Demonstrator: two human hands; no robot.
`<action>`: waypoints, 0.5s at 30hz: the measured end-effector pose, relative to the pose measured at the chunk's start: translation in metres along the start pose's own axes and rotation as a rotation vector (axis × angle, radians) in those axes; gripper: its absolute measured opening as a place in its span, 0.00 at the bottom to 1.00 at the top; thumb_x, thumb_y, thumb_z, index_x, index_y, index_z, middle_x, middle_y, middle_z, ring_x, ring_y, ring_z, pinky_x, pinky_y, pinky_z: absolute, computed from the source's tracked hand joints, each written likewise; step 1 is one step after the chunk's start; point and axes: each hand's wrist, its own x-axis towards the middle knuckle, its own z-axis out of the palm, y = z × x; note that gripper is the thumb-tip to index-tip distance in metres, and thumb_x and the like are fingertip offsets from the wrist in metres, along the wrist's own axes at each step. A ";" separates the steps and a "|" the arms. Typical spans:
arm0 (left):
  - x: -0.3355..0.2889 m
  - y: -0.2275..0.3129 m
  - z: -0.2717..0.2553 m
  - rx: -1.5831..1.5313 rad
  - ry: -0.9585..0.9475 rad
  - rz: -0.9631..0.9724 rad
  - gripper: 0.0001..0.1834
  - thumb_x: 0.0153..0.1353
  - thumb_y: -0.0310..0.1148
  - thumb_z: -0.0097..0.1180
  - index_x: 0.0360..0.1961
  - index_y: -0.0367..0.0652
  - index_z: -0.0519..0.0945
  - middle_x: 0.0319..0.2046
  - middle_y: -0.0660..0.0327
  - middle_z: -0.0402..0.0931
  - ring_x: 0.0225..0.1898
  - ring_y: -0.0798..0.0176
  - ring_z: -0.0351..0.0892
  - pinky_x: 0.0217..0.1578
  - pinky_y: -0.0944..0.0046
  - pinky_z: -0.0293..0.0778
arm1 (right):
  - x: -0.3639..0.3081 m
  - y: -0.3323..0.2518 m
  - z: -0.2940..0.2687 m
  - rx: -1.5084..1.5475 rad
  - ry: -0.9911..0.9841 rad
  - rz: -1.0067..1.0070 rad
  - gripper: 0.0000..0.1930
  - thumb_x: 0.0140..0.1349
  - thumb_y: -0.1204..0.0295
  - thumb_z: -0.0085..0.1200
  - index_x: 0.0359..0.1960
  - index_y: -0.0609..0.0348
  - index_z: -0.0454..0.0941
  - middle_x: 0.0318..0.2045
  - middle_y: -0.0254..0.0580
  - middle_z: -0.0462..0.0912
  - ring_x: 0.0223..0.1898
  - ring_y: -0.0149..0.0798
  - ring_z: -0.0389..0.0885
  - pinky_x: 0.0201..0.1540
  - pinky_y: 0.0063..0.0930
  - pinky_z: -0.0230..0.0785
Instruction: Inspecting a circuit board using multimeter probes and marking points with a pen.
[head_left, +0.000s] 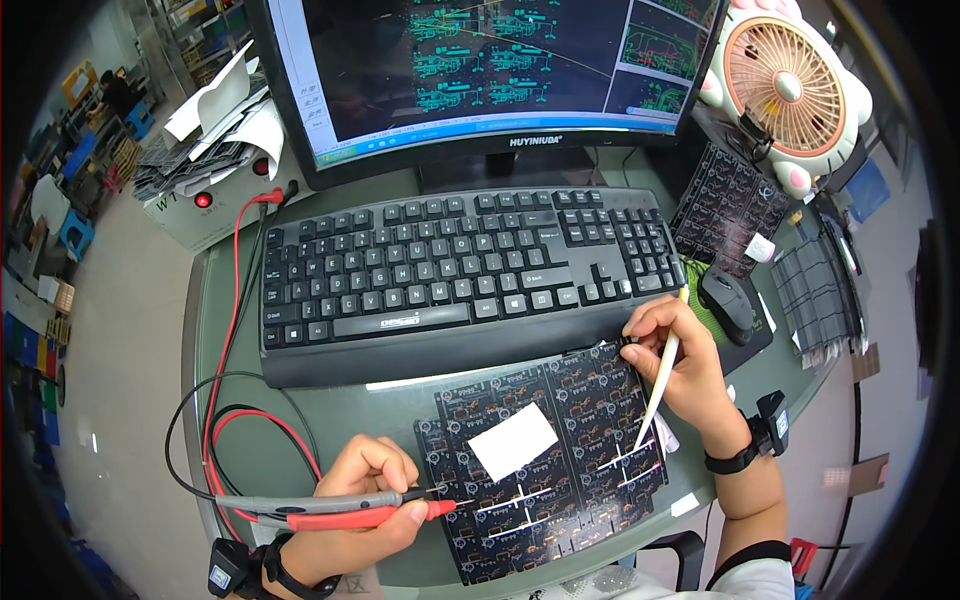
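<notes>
A dark printed circuit board panel (600,400) with repeated patterns lies at an angle on the desk, a blank white paper slip (513,442) on top of it. My left hand (365,490) is closed round two test probes, a grey one (310,504) and a red one (345,518). Their tips reach the panel's left part; whether they touch it I cannot tell. In my right hand (690,370) a white pen-like stick (657,392) slants down, its tip over the panel's right half. The thumb and forefinger of that hand meet at the panel's far right corner.
Beyond the panel lies a black keyboard (450,265), below a monitor (470,70) showing a circuit layout. Red and black leads (236,330) run to a tester box (205,210) under papers. At right are a mouse (728,303), more boards (735,200) and a fan (785,90).
</notes>
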 end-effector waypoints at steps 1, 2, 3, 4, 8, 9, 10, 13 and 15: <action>0.000 0.000 -0.001 0.019 -0.012 0.007 0.15 0.55 0.18 0.56 0.38 0.43 0.63 0.34 0.60 0.66 0.34 0.73 0.64 0.37 0.68 0.66 | 0.000 -0.001 0.000 -0.036 0.009 -0.023 0.11 0.55 0.81 0.63 0.37 0.61 0.72 0.36 0.38 0.77 0.30 0.25 0.76 0.33 0.18 0.70; 0.000 -0.001 -0.002 0.040 -0.022 0.013 0.15 0.55 0.18 0.56 0.38 0.43 0.63 0.35 0.59 0.66 0.34 0.73 0.64 0.38 0.68 0.67 | 0.000 -0.001 0.000 -0.034 0.007 -0.021 0.11 0.55 0.81 0.63 0.37 0.61 0.72 0.36 0.38 0.77 0.30 0.25 0.76 0.33 0.18 0.70; 0.000 0.000 -0.001 0.039 -0.021 0.010 0.15 0.55 0.18 0.56 0.38 0.43 0.63 0.35 0.59 0.66 0.34 0.73 0.64 0.38 0.68 0.67 | 0.001 -0.001 0.000 -0.048 0.011 -0.033 0.12 0.55 0.81 0.63 0.37 0.61 0.72 0.36 0.38 0.77 0.29 0.25 0.75 0.32 0.19 0.70; -0.001 0.001 0.000 0.029 -0.019 0.013 0.15 0.56 0.18 0.56 0.38 0.43 0.63 0.35 0.59 0.66 0.34 0.73 0.64 0.38 0.68 0.67 | 0.001 -0.002 0.001 -0.061 0.015 -0.044 0.12 0.54 0.81 0.63 0.36 0.61 0.72 0.36 0.38 0.77 0.29 0.25 0.75 0.31 0.19 0.70; -0.001 0.000 0.000 0.007 -0.009 0.017 0.15 0.56 0.18 0.56 0.39 0.43 0.63 0.35 0.59 0.66 0.34 0.72 0.64 0.37 0.69 0.66 | 0.002 -0.005 0.000 -0.086 -0.018 -0.019 0.12 0.53 0.82 0.64 0.36 0.62 0.73 0.36 0.38 0.77 0.27 0.26 0.75 0.30 0.20 0.70; -0.001 -0.001 -0.001 0.007 -0.006 0.013 0.15 0.56 0.18 0.56 0.39 0.43 0.63 0.35 0.59 0.66 0.34 0.72 0.64 0.37 0.69 0.66 | 0.003 -0.005 0.000 -0.108 -0.020 -0.029 0.13 0.53 0.82 0.64 0.36 0.62 0.73 0.36 0.38 0.77 0.27 0.26 0.75 0.30 0.20 0.70; -0.001 -0.001 -0.002 0.022 -0.023 0.018 0.15 0.56 0.18 0.56 0.39 0.43 0.63 0.35 0.59 0.66 0.34 0.72 0.63 0.36 0.69 0.65 | 0.003 -0.005 -0.001 -0.129 -0.022 -0.041 0.13 0.52 0.82 0.64 0.37 0.62 0.73 0.36 0.39 0.77 0.27 0.26 0.75 0.30 0.20 0.70; 0.000 0.000 -0.003 0.038 -0.040 0.017 0.15 0.57 0.18 0.55 0.39 0.43 0.63 0.34 0.60 0.65 0.34 0.72 0.63 0.36 0.69 0.64 | 0.003 -0.005 -0.001 -0.165 -0.032 -0.058 0.13 0.52 0.82 0.64 0.37 0.62 0.73 0.36 0.39 0.77 0.26 0.27 0.75 0.30 0.20 0.69; 0.000 0.001 -0.003 0.038 -0.042 0.011 0.15 0.57 0.18 0.55 0.39 0.43 0.63 0.34 0.60 0.65 0.34 0.72 0.62 0.36 0.69 0.64 | 0.004 -0.007 0.000 -0.165 -0.035 -0.059 0.13 0.52 0.82 0.64 0.37 0.61 0.73 0.36 0.39 0.77 0.26 0.27 0.75 0.29 0.21 0.69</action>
